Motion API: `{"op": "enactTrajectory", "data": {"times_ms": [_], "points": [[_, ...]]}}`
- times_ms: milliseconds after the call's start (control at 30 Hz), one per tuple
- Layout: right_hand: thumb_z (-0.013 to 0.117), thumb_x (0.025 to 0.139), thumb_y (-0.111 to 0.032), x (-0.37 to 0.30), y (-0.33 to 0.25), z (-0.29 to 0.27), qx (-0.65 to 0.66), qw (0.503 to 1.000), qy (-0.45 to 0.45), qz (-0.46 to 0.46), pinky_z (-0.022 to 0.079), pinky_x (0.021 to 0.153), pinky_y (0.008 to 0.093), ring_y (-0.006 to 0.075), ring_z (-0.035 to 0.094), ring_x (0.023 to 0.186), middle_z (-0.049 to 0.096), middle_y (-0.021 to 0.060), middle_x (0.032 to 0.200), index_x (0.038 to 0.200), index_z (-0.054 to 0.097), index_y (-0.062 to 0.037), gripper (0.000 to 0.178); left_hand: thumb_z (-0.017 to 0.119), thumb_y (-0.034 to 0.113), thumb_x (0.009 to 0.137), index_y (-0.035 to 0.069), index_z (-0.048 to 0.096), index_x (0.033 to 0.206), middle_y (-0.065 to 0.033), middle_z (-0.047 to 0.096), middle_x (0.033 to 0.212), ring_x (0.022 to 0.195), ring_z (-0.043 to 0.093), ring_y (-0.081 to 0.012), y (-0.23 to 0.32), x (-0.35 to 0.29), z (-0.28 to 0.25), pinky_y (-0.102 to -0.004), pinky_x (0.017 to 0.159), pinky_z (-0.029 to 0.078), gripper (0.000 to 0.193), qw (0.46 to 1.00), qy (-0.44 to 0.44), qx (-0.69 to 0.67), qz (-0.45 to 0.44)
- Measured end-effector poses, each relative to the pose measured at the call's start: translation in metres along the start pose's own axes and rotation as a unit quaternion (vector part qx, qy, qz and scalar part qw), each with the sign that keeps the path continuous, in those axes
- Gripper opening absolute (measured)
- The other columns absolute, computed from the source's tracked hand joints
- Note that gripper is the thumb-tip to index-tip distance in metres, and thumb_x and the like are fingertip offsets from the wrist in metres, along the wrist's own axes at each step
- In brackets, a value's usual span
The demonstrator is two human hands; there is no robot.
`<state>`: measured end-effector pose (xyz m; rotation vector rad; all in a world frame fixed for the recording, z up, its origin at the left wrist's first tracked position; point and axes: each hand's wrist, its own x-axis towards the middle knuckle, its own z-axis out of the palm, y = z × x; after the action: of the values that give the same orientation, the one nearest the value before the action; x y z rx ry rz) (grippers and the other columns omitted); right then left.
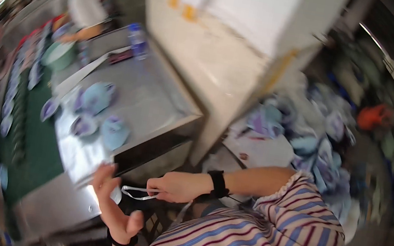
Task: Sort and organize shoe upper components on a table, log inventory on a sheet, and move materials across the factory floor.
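Observation:
My right hand (181, 187) is closed on a thin white loop (135, 195), which sticks out toward my left hand. Whether the loop is a band or a small tool, I cannot tell. My left hand (114, 208) is raised at the corner of the metal table (156, 85), its fingers and thumb spread, slightly blurred. A pale patch beside its palm is too unclear to name. Just beyond this hand, several cup-shaped light-blue and purple pieces (114, 132) lie on the table. Both wrists wear black bands.
A green conveyor belt (39, 148) carrying similar pieces runs along the left. Farther back are a green bowl (59, 56), a blue bottle (137, 42) and a co-worker (86, 5). A pale partition (209, 47) stands ahead. Blue and purple pieces (319, 154) are heaped at right.

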<state>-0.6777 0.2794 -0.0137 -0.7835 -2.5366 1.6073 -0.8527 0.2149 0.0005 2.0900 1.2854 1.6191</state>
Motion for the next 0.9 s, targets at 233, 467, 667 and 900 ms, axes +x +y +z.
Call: {"op": "enactTrajectory", "data": {"times_ms": [233,467,667,900], "points": [[0.055,0.083,-0.011,-0.124,0.062,0.023,0.258,0.922,0.284,0.051,0.037,0.056,0.0213,0.0051,0.046,0.062,0.054,0.0001,0.069,0.093,0.043,-0.0022,0.018,0.055,0.017,0.083,0.001,0.058,0.073,-0.0129,0.054,0.057,0.051,0.055,-0.0248,-0.006,-0.031,0.132,-0.0317,0.049,0.041,0.019,0.844,-0.452,-0.216,-0.190],[0.049,0.080,-0.005,-0.267,0.087,0.071,0.259,0.912,0.311,0.071,0.040,0.057,0.0254,0.0134,0.052,0.061,0.055,0.0031,0.066,0.087,0.062,-0.0054,0.015,0.043,0.024,0.090,0.000,0.054,0.074,-0.0073,0.053,0.074,0.064,0.045,-0.0114,0.018,-0.022,0.223,-0.0245,0.059,0.038,0.031,0.702,-0.518,-0.463,-0.157],[0.046,0.073,-0.005,-0.368,0.110,0.144,0.032,0.790,0.519,0.325,0.043,0.063,0.0373,0.0303,0.055,0.072,0.060,0.0107,0.079,0.085,0.063,-0.0064,0.020,0.066,0.014,0.071,0.000,0.041,0.116,-0.0182,0.044,0.116,0.107,0.044,-0.0307,0.080,-0.002,0.313,-0.0329,0.086,0.039,0.054,0.872,-0.456,-0.176,0.008],[0.050,0.074,-0.004,-0.427,0.105,0.173,0.057,0.793,0.543,0.270,0.044,0.059,0.0343,0.0290,0.055,0.067,0.057,0.0107,0.075,0.089,0.061,-0.0064,0.019,0.072,0.040,0.058,0.008,0.036,0.124,-0.0187,0.029,0.131,0.122,0.025,-0.0336,0.100,0.039,0.439,-0.0459,0.097,0.023,0.082,0.846,-0.377,0.323,0.195]]}}
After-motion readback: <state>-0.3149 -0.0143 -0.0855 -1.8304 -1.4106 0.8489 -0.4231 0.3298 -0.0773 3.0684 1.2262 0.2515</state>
